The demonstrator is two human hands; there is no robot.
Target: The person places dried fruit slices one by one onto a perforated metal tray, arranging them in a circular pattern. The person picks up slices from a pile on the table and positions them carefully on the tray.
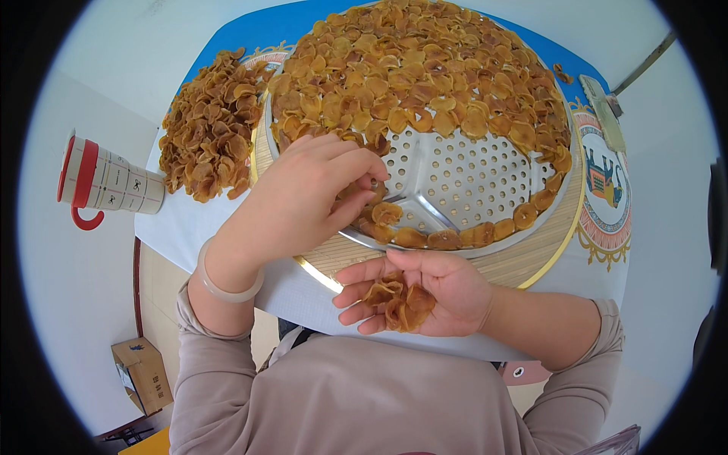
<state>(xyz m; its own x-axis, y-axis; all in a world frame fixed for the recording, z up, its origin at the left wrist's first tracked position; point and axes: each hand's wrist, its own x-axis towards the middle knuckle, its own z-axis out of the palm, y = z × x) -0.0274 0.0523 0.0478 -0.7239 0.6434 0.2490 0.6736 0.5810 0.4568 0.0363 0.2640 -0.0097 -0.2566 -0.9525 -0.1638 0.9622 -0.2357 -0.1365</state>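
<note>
A large round perforated metal tray lies before me, its far part covered with overlapping brown dried slices. A single row of slices also runs along its near rim. My left hand, with a pale bangle on its wrist, reaches over the tray's near left side. Its thumb and fingers are drawn together beside slices there; whether they pinch one is hard to see. Palm up just off the near rim, my right hand cups several loose dried slices in its palm and fingers.
A heap of dried slices is piled left of the tray. Beside it, at the table's left edge, is a white cup with a red handle. A flat pale object lies at the far right. A cardboard box stands on the floor.
</note>
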